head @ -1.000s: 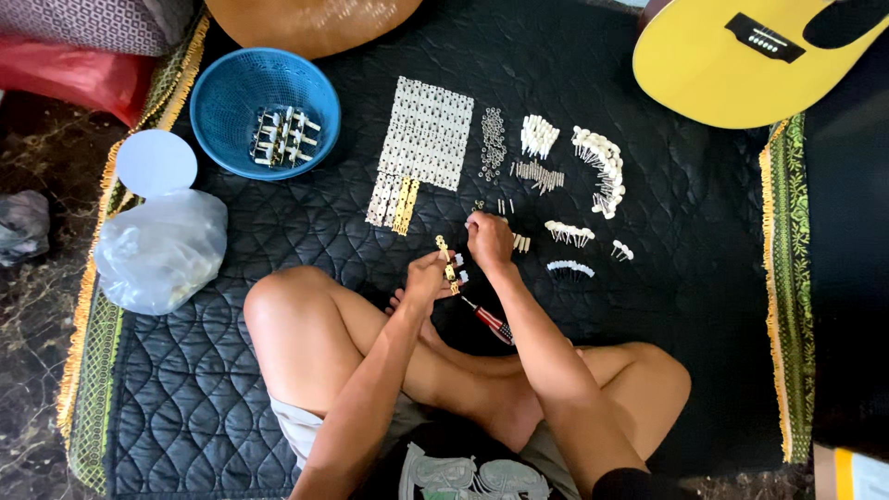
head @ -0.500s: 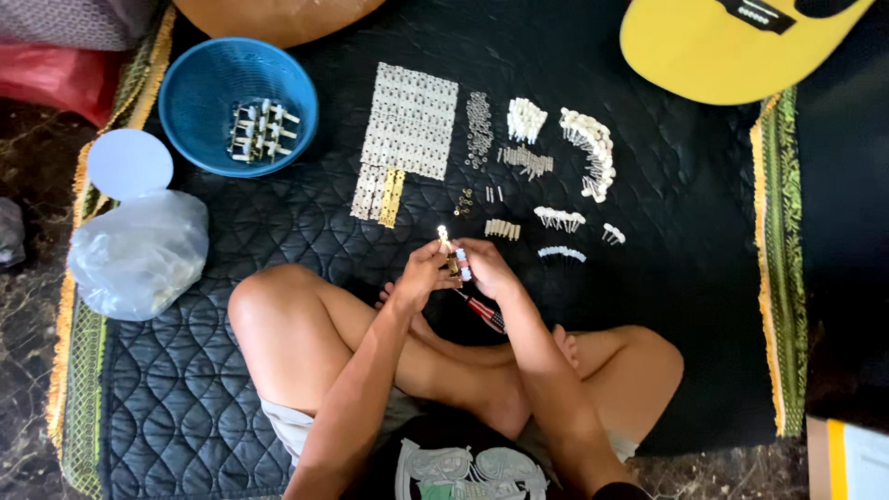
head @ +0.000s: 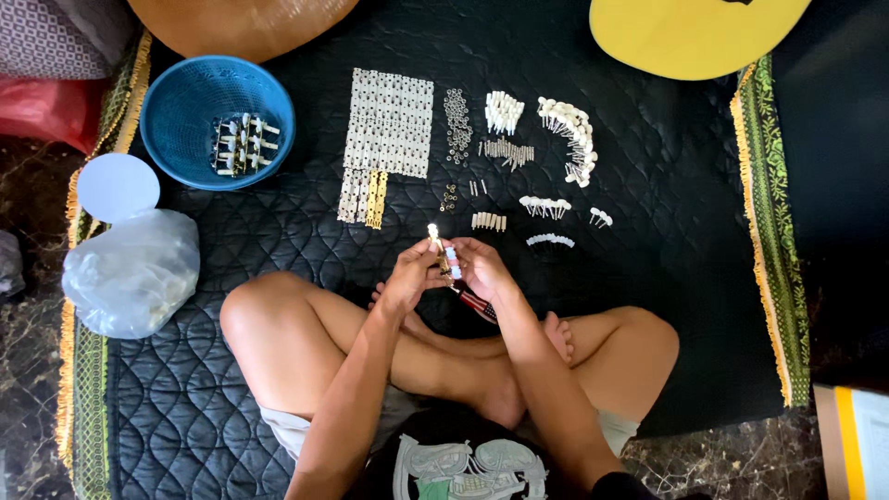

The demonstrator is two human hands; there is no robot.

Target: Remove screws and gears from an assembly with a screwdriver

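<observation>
Left hand [head: 410, 276] and right hand [head: 479, 268] brought together over the crossed legs, fingers pinching a small brass-coloured tuner strip [head: 439, 248] with a pale knob at its far tip; both grips pressed onto it. Red-handled screwdriver [head: 475, 302] tucked under the right hand, handle slanting toward the near edge of the mat.

Black quilted mat [head: 278, 231], diamond-stitched, green-and-gold fringed border at left and right edges. Just beyond the hands, toward the far edge: short row of tiny metal posts [head: 488, 221], loose brass bits [head: 450, 197], two rows of small white knobs [head: 544, 206]. Farther out: flat grid of silvery plates [head: 389, 120] with a few gold ones at its near corner, heap of small washers [head: 457, 113], cluster of white pegs [head: 504, 111], curved pile of cream knobs [head: 572, 139].

Far left corner: round blue plastic basket [head: 181, 97], ribbed wall, holding assembled tuner sets [head: 239, 143]. Off the left edge: white round lid [head: 118, 187], crumpled translucent plastic bag [head: 131, 270]. Far right corner: yellow glossy guitar body [head: 694, 32].
</observation>
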